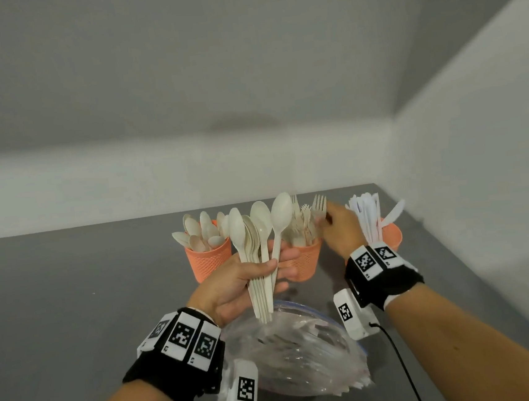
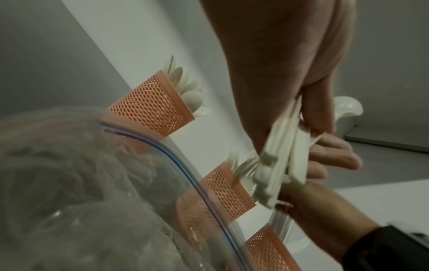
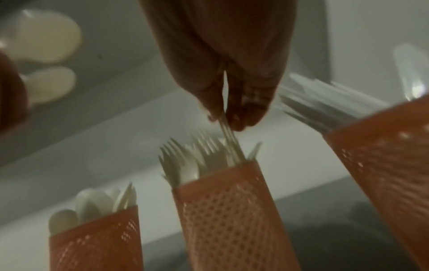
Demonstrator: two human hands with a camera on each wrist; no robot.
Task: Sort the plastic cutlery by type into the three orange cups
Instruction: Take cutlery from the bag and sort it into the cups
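Three orange mesh cups stand in a row on the grey table. The left cup (image 1: 209,260) holds spoons, the middle cup (image 1: 306,261) holds forks, and the right cup (image 1: 391,235) holds white knives. My left hand (image 1: 248,279) grips a fanned bunch of cream spoons (image 1: 261,233), bowls up, in front of the left and middle cups. My right hand (image 1: 336,225) pinches a fork (image 1: 319,206) by its neck just above the middle cup; in the right wrist view the fork (image 3: 228,139) reaches down into the cup (image 3: 232,210).
A clear zip bag (image 1: 297,349) lies on the table (image 1: 72,299) in front of the cups, under my hands. White walls close the table off behind and on the right.
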